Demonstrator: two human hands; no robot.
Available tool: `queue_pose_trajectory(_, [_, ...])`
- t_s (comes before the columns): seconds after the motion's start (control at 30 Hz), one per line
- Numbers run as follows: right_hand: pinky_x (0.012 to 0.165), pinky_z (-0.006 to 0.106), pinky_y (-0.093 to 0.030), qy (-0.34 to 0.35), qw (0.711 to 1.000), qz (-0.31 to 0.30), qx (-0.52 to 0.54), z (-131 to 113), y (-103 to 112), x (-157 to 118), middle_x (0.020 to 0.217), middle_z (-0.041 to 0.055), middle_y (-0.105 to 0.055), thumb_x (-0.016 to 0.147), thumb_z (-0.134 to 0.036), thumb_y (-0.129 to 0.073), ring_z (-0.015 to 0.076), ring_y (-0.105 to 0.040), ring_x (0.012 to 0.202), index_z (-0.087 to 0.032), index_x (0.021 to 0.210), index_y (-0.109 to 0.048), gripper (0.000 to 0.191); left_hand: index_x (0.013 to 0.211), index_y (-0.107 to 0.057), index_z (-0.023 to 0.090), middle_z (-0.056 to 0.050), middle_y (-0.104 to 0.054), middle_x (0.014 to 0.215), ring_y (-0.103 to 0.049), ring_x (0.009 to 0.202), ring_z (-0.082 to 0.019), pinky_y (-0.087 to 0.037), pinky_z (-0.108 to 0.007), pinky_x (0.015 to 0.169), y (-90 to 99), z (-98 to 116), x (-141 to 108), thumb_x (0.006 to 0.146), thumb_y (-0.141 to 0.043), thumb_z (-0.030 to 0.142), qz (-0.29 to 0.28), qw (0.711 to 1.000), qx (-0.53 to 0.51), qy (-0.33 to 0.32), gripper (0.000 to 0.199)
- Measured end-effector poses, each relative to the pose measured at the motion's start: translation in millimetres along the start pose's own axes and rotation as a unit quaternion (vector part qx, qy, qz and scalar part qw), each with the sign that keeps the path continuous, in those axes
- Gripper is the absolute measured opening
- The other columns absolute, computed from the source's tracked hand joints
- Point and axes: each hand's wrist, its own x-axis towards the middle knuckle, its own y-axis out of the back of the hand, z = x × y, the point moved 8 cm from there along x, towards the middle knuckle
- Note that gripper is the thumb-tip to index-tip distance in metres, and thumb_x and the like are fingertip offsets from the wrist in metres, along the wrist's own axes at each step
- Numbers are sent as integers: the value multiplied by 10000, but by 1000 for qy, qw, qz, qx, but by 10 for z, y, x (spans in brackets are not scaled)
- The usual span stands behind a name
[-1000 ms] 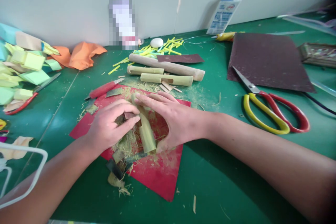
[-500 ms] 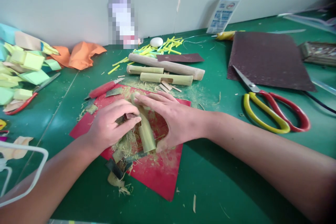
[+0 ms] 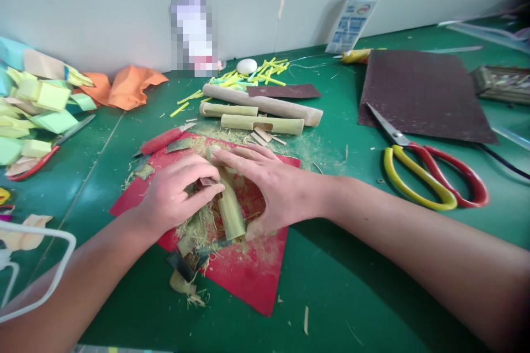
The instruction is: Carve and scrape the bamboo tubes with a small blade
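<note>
A pale green bamboo tube (image 3: 231, 215) lies over the red sheet (image 3: 252, 281), its near end toward me. My right hand (image 3: 269, 182) spans it, fingers at the far end and thumb at the near end. Pinched between thumb and fingers of my left hand (image 3: 176, 190) is a small brown piece of sandpaper (image 3: 208, 181), held against the tube's left side near its middle. Part of the tube and most of the sandpaper are hidden by my fingers. Bamboo shavings (image 3: 201, 226) and dark scraps (image 3: 181, 266) lie left of the tube.
Beyond the sheet are a notched bamboo tube (image 3: 285, 125), a long stick (image 3: 265, 100) and a red-handled knife (image 3: 163, 140). Scissors (image 3: 418, 162) and a large sandpaper sheet (image 3: 426, 94) lie right. Folded papers (image 3: 49, 96) are heaped left; a white frame (image 3: 62, 270) juts in.
My left hand has shifted very slightly along the bamboo with the sandpaper. My right hand and the tube look almost unmoved.
</note>
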Motion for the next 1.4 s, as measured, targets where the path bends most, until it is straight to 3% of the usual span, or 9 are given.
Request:
queue_pose_trajectory(0.3, [1152, 500, -73, 3, 1000, -3, -4, 0, -5, -3, 1534, 152, -300, 578, -562, -775, 331, -179, 1429, -177, 1526, -127, 1211, 892, -631, 164, -19, -645, 861, -601, 720, -100, -490, -216, 695, -17, 101, 11, 866, -615, 190, -13, 1000, -6, -14, 41])
queue_pose_trajectory(0.5, [1149, 496, -90, 0, 1000, -1, -6, 6, -6, -3, 1529, 155, -300, 565, -565, -779, 331, -189, 1424, -173, 1525, -133, 1221, 877, -635, 150, -32, -649, 863, -613, 776, -116, -492, -227, 730, 17, 116, 16, 858, -630, 195, 16, 999, 27, -14, 49])
queue_pose_trajectory(0.63, [1145, 507, -98, 6, 1000, 4, 0, 2, 2, -5, 1520, 153, -315, 562, -550, -786, 340, -199, 1417, -188, 1524, -136, 1216, 892, -628, 154, -31, -645, 879, -617, 780, -113, -498, -226, 732, -38, 146, -3, 868, -613, 189, -18, 1000, 0, -14, 45])
queue_pose_trajectory(0.83, [1150, 509, -79, 6, 1000, 3, -7, -2, 2, -3, 1527, 145, -305, 575, -543, -779, 335, -195, 1420, -193, 1528, -117, 1212, 869, -628, 156, -26, -641, 867, -603, 743, -105, -494, -221, 701, 20, 114, 11, 867, -613, 195, 12, 999, 32, -3, 42])
queue_pose_trajectory(0.97, [1145, 502, -116, 6, 1000, 0, -5, -7, 12, -2, 1504, 150, -337, 564, -548, -782, 332, -228, 1406, -197, 1526, -138, 1210, 869, -628, 156, -25, -653, 868, -621, 768, -108, -496, -217, 714, -21, 156, -19, 872, -609, 194, -16, 1000, 18, -12, 43])
queue_pose_trajectory(1.07, [1147, 500, -108, 3, 1000, 3, -9, 3, 10, -3, 1509, 157, -326, 558, -564, -783, 339, -216, 1410, -180, 1525, -143, 1221, 881, -632, 156, -24, -658, 867, -620, 742, -105, -497, -217, 702, 10, 120, -27, 864, -624, 206, -2, 1000, 27, -9, 54])
queue_pose_trajectory(1.3, [1149, 495, -100, 2, 1000, 3, -7, 18, -2, -7, 1537, 133, -298, 573, -576, -772, 327, -195, 1420, -190, 1530, -124, 1218, 1053, -633, 197, -24, -662, 1049, -636, 969, -154, -507, -257, 861, 46, -26, -19, 819, -648, 179, -17, 999, 19, 28, 235])
queue_pose_trajectory(1.4, [1148, 509, -93, 5, 1000, 3, -5, 13, 2, -10, 1536, 133, -302, 562, -562, -784, 329, -209, 1416, -204, 1532, -112, 1233, 1074, -636, 215, -14, -664, 1068, -635, 974, -146, -506, -262, 881, 97, -29, -35, 839, -606, 129, 2, 999, -2, 38, 252])
